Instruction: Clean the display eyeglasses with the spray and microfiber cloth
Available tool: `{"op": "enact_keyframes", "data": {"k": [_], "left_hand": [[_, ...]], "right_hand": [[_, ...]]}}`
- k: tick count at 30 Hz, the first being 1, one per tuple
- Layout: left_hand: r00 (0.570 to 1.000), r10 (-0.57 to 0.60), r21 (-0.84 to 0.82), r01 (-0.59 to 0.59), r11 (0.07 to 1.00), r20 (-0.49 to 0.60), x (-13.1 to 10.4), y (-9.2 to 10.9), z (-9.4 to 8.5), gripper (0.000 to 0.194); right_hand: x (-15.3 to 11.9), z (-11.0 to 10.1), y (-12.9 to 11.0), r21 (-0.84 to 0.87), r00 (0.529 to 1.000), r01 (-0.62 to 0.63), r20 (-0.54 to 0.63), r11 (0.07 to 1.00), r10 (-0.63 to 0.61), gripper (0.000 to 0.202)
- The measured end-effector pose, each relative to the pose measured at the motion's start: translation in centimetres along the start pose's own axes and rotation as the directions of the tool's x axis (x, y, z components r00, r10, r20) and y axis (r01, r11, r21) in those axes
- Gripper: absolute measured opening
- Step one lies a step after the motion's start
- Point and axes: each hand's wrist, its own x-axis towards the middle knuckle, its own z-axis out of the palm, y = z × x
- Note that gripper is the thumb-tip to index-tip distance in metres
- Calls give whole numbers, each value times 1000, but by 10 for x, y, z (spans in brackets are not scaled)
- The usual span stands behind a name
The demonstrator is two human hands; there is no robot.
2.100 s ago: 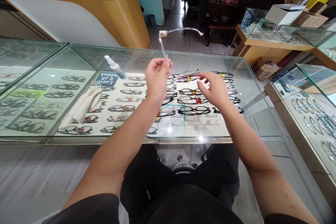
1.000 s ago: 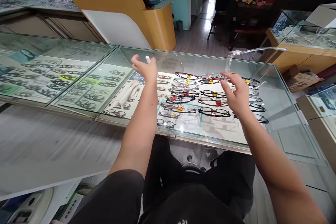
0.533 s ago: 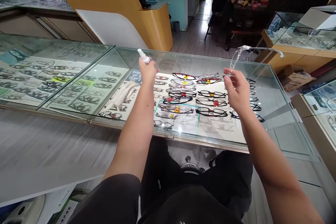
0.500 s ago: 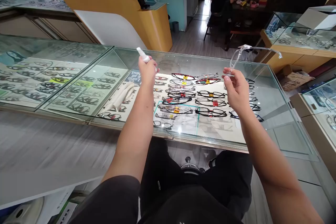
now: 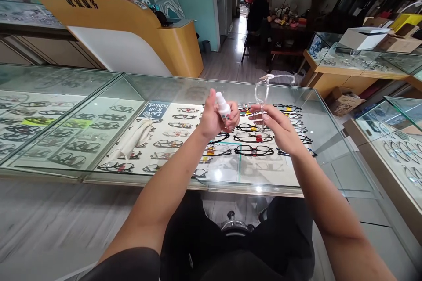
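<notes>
My left hand (image 5: 214,117) is wrapped round a small white spray bottle (image 5: 223,107), its nozzle end tilted up above the glass counter. Just to the right, my right hand (image 5: 277,128) grips a pair of clear-framed eyeglasses (image 5: 262,92) by the lower part, with one temple stretched out to the right. The bottle and the eyeglasses are close together but apart. Beneath both hands, rows of eyeglasses (image 5: 253,150) with small coloured tags lie inside the glass display case (image 5: 263,189).
A cream cloth (image 5: 130,140) lies on the counter to the left, near a blue printed card (image 5: 152,109). Behind stands a wooden cashier desk (image 5: 108,17). A person (image 5: 259,11) sits at a table farther back. More display cases (image 5: 389,140) stand at right.
My left hand has brought the bottle rightward and turned it upright, close to the eyeglasses. My right hand has shifted left and slightly down with the eyeglasses. The camera view has turned a little.
</notes>
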Motion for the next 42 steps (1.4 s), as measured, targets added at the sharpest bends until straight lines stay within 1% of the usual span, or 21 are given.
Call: {"op": "enact_keyframes", "data": {"k": [4,6,9,13,18,22,25,28,33,35,37,39,42], "left_hand": [[1000,-18,-19,18,1000,6,1,-4,-5,98],[1000,13,4,-13,1000,-27,3,-11,-8,97],[995,75,82,-70,994,-67,5,-22,-11,92],[996,39,154,-26,988,-79,6,-28,-8,88],[993,55,230,-31,973,-100,6,-27,-5,81],[994,47,224,-24,974,-96,5,-28,-6,75],[996,15,198,3,980,-88,5,-28,-7,74],[999,-2,217,13,976,-51,4,-27,-7,74],[996,-20,372,-13,928,84,3,-28,-3,73],[992,-36,443,-20,896,117,3,-29,0,70],[991,-40,511,-32,859,130,2,-29,2,68],[991,-42,545,-34,838,126,1,-30,3,68],[993,-44,492,-17,871,112,0,-30,1,72]], "right_hand": [[-1,1,-1,96,997,-66,50,993,61,39],[-1,2,-2,135,993,-97,77,986,87,38],[-2,5,-4,204,985,-137,133,969,111,36],[-3,9,-7,219,969,-188,200,958,144,36],[-4,12,-6,218,968,-168,219,961,120,37],[-4,12,-5,254,967,-169,229,952,110,36],[-3,11,-5,306,966,-190,227,933,122,33],[0,8,-3,375,973,-200,187,905,138,31],[5,4,1,447,986,-167,88,879,143,30],[6,4,2,469,988,-152,66,870,136,29],[6,4,3,477,990,-142,54,868,132,29],[6,5,2,473,990,-142,51,869,134,29],[6,5,2,465,987,-157,53,871,149,30]]}}
